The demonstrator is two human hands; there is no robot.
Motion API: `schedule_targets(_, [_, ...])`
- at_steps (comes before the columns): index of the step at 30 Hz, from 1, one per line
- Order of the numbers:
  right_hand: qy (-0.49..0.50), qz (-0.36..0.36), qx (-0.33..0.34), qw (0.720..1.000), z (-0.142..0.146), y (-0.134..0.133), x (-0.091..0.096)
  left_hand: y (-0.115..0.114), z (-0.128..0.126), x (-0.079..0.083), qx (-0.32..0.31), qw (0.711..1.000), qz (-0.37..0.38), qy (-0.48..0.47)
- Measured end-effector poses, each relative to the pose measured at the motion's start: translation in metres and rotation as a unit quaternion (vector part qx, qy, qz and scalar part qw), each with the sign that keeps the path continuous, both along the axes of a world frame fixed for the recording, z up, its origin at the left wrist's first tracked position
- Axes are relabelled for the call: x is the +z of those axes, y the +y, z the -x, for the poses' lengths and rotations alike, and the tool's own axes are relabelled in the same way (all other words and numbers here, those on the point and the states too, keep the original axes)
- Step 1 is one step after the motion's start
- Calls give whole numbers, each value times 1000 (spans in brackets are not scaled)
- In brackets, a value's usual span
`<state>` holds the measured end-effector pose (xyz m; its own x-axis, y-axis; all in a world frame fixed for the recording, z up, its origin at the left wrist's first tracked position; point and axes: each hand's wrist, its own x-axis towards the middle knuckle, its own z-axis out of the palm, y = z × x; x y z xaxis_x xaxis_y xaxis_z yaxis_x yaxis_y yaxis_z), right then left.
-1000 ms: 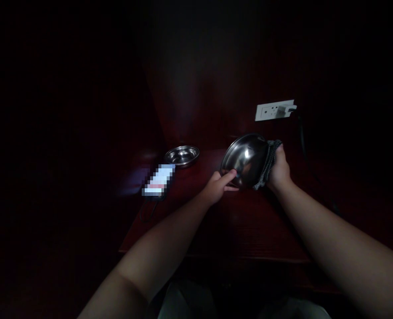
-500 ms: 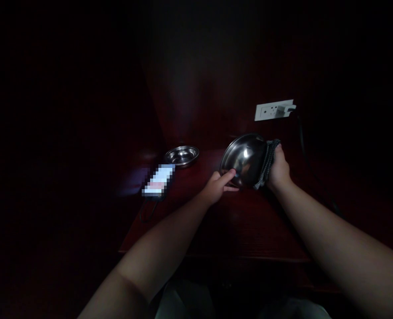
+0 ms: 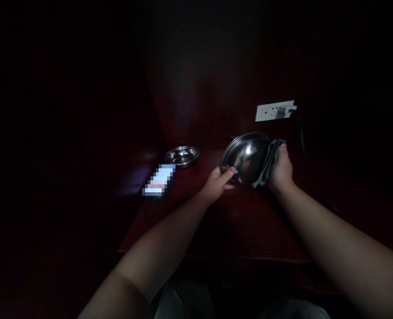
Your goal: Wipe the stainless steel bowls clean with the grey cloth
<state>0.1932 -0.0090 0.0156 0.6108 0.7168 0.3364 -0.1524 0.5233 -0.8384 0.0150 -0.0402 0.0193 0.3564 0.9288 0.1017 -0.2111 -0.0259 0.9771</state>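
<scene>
A shiny metal bowl (image 3: 247, 155) is held tilted above the dark red table, its rounded outside facing me. My left hand (image 3: 218, 182) grips the bowl's near left edge, thumb on the outer surface. A dark, light-flecked cloth (image 3: 267, 167) is pressed against the bowl's right side by my right hand (image 3: 282, 168). The right fingers are mostly hidden behind the cloth. Further left, a second, shallower metal bowl (image 3: 182, 156) rests upright on the table, apart from both hands.
A phone with a lit, blurred screen (image 3: 159, 180) lies at the table's left, a thin cord near it. On the back wall sits a white socket panel (image 3: 269, 111) with a plug (image 3: 287, 108) and dark cable. The table's front edge (image 3: 216, 256) runs beneath my forearms.
My right hand and the cloth have shifted slightly right along the bowl. The bowl has turned a little, while my left hand keeps its hold. The phone and second bowl stay put.
</scene>
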Motion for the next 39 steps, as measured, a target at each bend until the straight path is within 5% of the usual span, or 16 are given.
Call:
schedule_targets(5, [-27, 47, -63, 997, 5, -6, 8, 0, -1, 2, 40, 999, -26, -8])
schedule_targets(15, [-59, 15, -11, 998, 2, -2, 1, -1, -1, 1, 27, 999, -17, 27])
schedule_targets(23, [-130, 9, 50, 990, -2, 2, -5, 14, 0, -14, 133, 981, -139, 37])
schedule_targets(39, [-174, 14, -6, 985, -1, -4, 4, 17, 2, -17, 138, 979, -150, 28])
